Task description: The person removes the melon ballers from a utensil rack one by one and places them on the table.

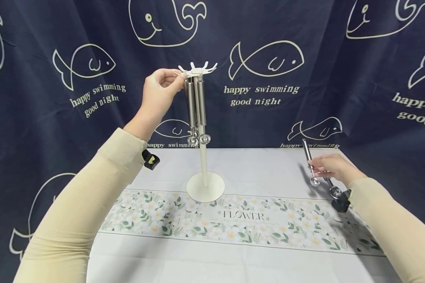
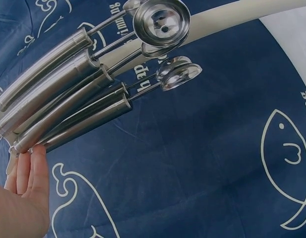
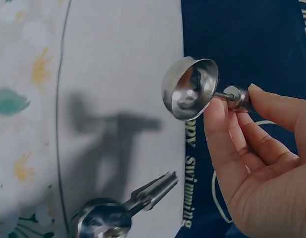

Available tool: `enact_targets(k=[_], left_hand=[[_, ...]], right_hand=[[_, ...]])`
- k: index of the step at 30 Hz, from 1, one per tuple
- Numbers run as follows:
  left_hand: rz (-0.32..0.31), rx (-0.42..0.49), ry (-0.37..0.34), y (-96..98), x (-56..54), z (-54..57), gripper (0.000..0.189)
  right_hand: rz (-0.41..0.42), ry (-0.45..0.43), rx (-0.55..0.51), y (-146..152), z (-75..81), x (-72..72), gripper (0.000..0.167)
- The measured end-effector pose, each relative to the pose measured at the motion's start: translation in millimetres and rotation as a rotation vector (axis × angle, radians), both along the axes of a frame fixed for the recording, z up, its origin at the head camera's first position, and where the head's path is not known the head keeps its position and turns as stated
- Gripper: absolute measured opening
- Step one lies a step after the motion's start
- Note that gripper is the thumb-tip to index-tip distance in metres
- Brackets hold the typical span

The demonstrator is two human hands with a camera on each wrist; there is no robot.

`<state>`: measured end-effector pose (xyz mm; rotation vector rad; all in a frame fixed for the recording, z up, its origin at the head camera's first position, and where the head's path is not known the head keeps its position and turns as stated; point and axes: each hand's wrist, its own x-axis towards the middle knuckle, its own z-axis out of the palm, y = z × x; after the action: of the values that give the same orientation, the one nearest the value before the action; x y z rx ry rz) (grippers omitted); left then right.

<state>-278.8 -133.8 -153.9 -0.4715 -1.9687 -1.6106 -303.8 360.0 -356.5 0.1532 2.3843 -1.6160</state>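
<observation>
1. The left hand (image 1: 159,90) is up at the left of the rack (image 1: 203,163), thumb and fingertips meeting in a pinch at one of its hooks (image 1: 211,70); whether a handle's end is caught as well, I can't tell.
2. Just right of those fingertips, steel spoons (image 1: 191,106) hang from the rack, handles running 12 to 6, bowls at 6.
3. From the hooks, the held spoon (image 1: 307,151) is well apart and lower, toward 4 o'clock; seen from the spoon, the hooks stand toward 10.
4. That spoon's long axis leans slightly: handle end between 11 and 12, bowl between 5 and 6, close to the hanging ones' line.
5. The right hand (image 1: 331,166) is the nearer, on the spoon's 3 o'clock side, thumb and fingers closed around the handle's lower end by the neck, the upper handle bare.
6. A second spoon (image 1: 335,192) appears to lie on the white table (image 1: 269,169), toward 5 o'clock from the held one, its bowl toward 5.
</observation>
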Motion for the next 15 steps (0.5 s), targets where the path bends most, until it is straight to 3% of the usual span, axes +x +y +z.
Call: enact_targets(k=[8, 15], left_hand=[[0.011, -0.003, 0.002, 2.4, -1.1, 0.2, 0.023], [0.011, -0.017, 0.026, 4.0, -1.0, -2.3, 0.024]], right_hand=[[-0.016, -0.014, 0.073, 10.9, -12.2, 0.8, 0.024], [-0.028, -0.032, 0.112, 19.4, -24.3, 1.6, 0.040]])
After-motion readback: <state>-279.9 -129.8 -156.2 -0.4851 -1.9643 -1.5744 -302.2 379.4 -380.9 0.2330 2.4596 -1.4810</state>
